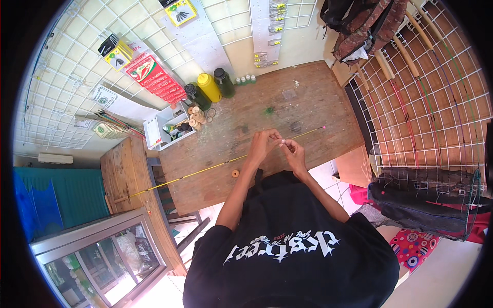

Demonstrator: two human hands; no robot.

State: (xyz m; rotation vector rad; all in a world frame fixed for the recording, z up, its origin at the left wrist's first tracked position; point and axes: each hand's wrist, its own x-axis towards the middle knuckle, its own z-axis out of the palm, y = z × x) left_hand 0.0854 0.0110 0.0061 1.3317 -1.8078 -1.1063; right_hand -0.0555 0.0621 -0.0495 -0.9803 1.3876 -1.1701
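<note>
A long thin yellow rod (205, 171) with a pink tip (323, 127) lies slantwise over the wooden workbench (308, 97). My left hand (263, 143) and my right hand (294, 151) meet above the rod's middle, fingertips pinched together on something small and pale that I cannot make out. The rod passes under or through my hands; whether either hand grips it is unclear. A small orange spool (235, 173) sits on the bench near my left forearm.
Three bottles, dark, yellow (209, 87) and dark, stand at the bench's back left beside a white box of small items (167, 129). Wire grids hold packets on the left and rods (411, 77) on the right. A glass cabinet (108, 256) stands at lower left.
</note>
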